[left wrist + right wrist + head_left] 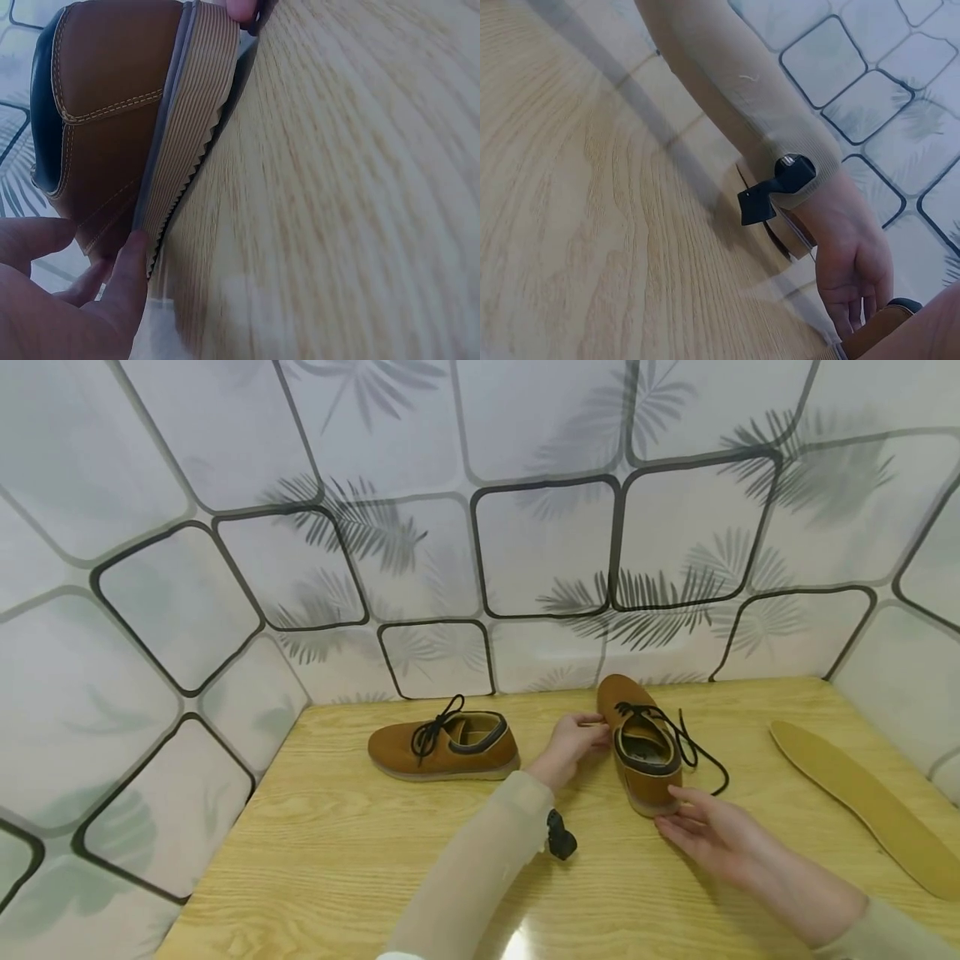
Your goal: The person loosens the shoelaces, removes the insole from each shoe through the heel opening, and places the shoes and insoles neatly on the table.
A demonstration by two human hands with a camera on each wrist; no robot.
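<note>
A brown lace-up shoe (pixel 651 777) with black laces points away toward the back wall, its heel toward me. My left hand (pixel 573 745) touches its left side near the front. In the left wrist view, fingers (pixel 135 259) of that hand rest against the ridged sole edge (pixel 196 105). With thumb and fingers my right hand (pixel 712 833) pinches the back of the heel, thumb on the upper and fingers low by the sole. The matching brown shoe (pixel 442 747) lies to the left, sole down, toe pointing left, laces tied in a bow.
A tan insole (pixel 862 802) lies flat on the wooden table (pixel 322 860) at the right. Loose lace ends (pixel 708 764) spread right of the handled shoe. A patterned wall covering (pixel 551 547) encloses the table's back and sides. A black wrist mount (pixel 558 837) sits on my left sleeve.
</note>
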